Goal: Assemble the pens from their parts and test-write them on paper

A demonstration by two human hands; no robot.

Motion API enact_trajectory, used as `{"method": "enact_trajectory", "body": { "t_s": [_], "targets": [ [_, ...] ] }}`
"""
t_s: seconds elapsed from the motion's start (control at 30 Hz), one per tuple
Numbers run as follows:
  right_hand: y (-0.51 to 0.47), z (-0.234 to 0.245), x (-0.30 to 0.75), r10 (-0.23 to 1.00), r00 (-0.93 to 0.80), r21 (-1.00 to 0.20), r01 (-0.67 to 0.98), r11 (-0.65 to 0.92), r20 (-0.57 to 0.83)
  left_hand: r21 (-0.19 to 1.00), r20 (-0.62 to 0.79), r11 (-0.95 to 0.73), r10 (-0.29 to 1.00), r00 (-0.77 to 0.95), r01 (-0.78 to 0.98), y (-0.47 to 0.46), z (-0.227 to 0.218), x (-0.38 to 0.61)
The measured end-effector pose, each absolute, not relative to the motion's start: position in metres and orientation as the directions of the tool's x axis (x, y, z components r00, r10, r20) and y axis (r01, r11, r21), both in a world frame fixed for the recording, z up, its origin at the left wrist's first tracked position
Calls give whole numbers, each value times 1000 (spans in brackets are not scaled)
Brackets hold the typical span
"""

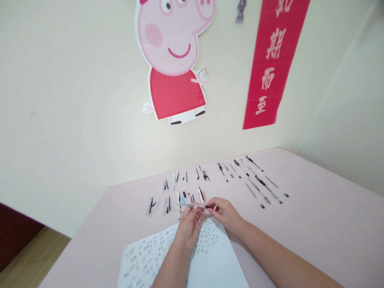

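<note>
Between the fingers of my left hand (192, 224) lies a slim, pale pen (189, 205), held level with its thin end toward the left. My right hand (226, 213) pinches the small black piece (207, 207) at the pen's right end; I cannot tell whether that piece is a cap or an end plug, or whether it is joined to the barrel. Both hands are close together above the top edge of a sheet of handwritten paper (222, 260). Just beyond them lie a white pen part (200, 195) and several small pen pieces.
The pink table (315, 224) carries several pens at the right, including a black-gripped one (264, 183). Several pens in parts lie at the left, such as a dark piece (151, 205). A wall with a cartoon pig cutout (177, 94) and red banner (268, 64) stands behind.
</note>
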State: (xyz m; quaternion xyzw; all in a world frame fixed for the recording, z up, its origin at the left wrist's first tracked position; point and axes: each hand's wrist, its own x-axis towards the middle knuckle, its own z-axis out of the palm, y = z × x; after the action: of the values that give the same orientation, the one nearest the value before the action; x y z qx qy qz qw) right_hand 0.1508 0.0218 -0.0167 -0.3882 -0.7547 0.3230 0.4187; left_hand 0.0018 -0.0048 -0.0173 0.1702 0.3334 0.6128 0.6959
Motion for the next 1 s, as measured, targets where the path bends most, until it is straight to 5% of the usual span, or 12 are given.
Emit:
{"method": "enact_trajectory", "body": {
  "t_s": [1.0],
  "targets": [
    [21,-17,150,858,-334,-796,345,498,391,737,-150,143,988,47,-660,-6,-25,4]
  ]
}}
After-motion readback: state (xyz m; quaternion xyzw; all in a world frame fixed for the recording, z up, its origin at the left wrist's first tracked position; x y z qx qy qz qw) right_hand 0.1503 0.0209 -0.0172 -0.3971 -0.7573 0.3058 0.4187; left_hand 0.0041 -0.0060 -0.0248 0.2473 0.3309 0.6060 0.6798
